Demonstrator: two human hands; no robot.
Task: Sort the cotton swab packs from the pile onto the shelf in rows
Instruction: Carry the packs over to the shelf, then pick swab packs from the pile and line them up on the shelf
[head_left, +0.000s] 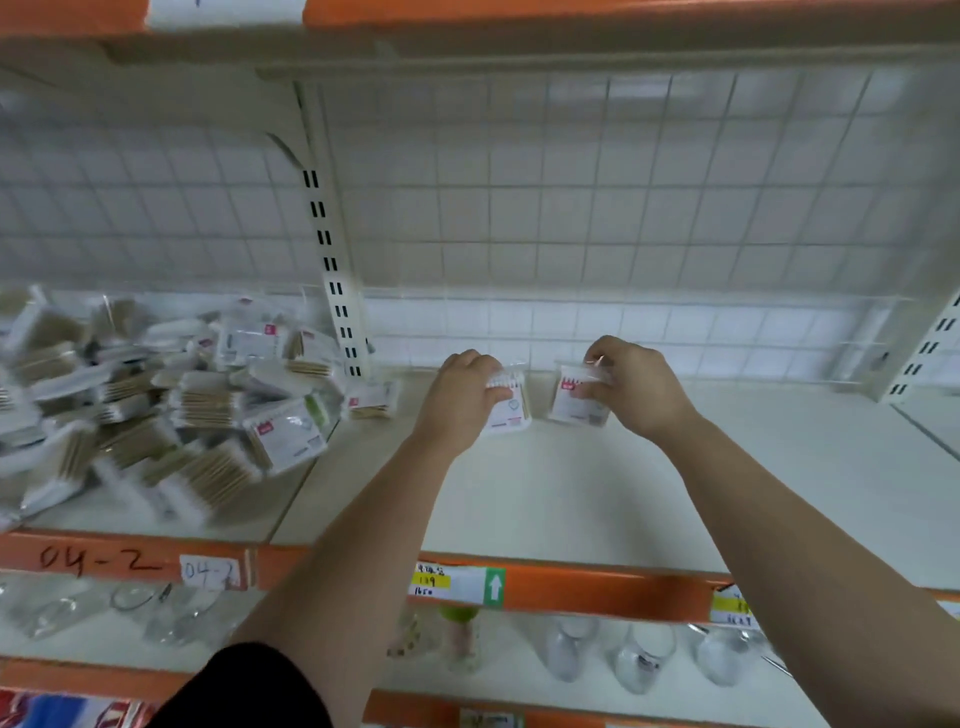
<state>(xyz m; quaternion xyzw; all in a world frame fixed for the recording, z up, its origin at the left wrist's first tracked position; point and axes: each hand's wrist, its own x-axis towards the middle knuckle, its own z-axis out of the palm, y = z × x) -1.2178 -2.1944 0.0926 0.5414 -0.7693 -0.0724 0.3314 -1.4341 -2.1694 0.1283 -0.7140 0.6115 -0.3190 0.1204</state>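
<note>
A pile of clear cotton swab packs (156, 405) with wooden sticks and white labels lies on the left section of the white shelf (571, 493). My left hand (460, 400) grips one cotton swab pack (511, 410) near the back of the right section, standing it upright. My right hand (634, 387) pinches a second cotton swab pack (576, 402) just to the right of the first, also upright. The two packs stand side by side, a small gap between them. One loose pack (371, 400) sits by the slotted upright post.
A wire grid panel (571, 208) backs the shelf, with a slotted post (332, 260) dividing the sections. The orange front rail (571, 587) carries price tags. Glass items (639, 660) stand on the lower shelf. An orange-edged shelf hangs overhead.
</note>
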